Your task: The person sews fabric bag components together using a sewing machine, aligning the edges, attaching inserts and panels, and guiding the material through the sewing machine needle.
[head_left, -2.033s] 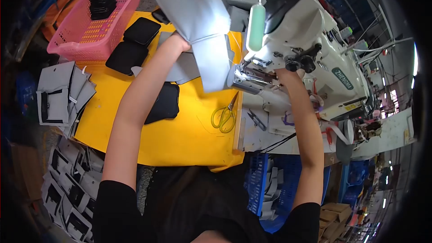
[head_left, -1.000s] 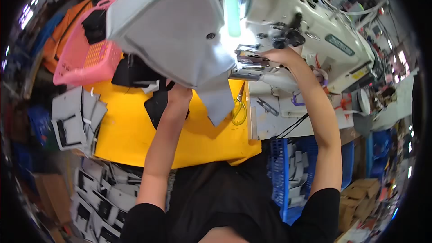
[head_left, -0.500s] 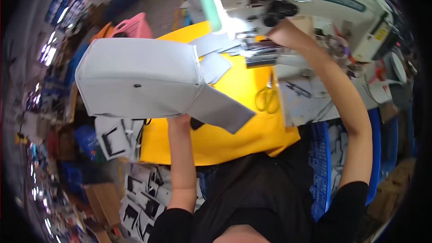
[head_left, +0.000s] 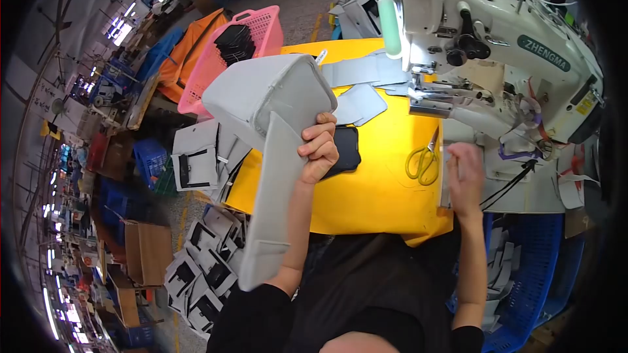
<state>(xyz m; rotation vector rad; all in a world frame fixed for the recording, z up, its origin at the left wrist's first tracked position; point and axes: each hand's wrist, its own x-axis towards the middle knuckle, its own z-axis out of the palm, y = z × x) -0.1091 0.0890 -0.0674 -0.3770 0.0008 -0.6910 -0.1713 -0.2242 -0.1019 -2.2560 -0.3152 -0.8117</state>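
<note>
My left hand [head_left: 319, 149] grips a light grey sewn bag body [head_left: 261, 95], box-shaped, tilted and lifted above the work surface. From its edge a long grey flap [head_left: 269, 202] hangs down toward my left forearm. My right hand [head_left: 466, 176] is beside the right edge of the yellow cloth [head_left: 386, 202], just right of yellow-handled scissors [head_left: 423, 160]. Its fingers are blurred, and I make out nothing in them. Flat grey pieces [head_left: 360, 104] lie on the cloth. A dark phone-like slab [head_left: 345, 150] rests behind my left hand, partly hidden.
A white sewing machine [head_left: 487, 33] with a green-capped lamp [head_left: 388, 26] stands at the back right. Left of the cloth is a pink basket [head_left: 267, 33] holding black pieces. Piles of grey parts [head_left: 203, 274] lie lower left; a blue crate [head_left: 533, 274] sits lower right.
The bag body has turned in my left hand, so its flap now hangs downward. My right hand has come away from the sewing machine, down toward me. The view has shifted too.
</note>
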